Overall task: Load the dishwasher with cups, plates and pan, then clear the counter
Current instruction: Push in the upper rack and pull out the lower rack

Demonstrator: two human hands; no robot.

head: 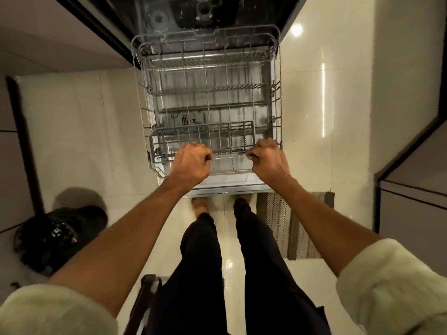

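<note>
Both fists are clamped on the grey wire dishwasher rack. Left hand and right hand curl round its front rail, well apart.

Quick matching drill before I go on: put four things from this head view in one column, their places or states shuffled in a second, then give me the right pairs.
Things:
1. left hand
2. right hand
3. dishwasher rack
4. woven mat

Places or states:
A. pulled out over the open door, no dishes in it
B. flat on the floor, right of the person's feet
C. grips the rack's front edge, left part
D. grips the rack's front edge, right part

Pairs: 1-C, 2-D, 3-A, 4-B
</note>
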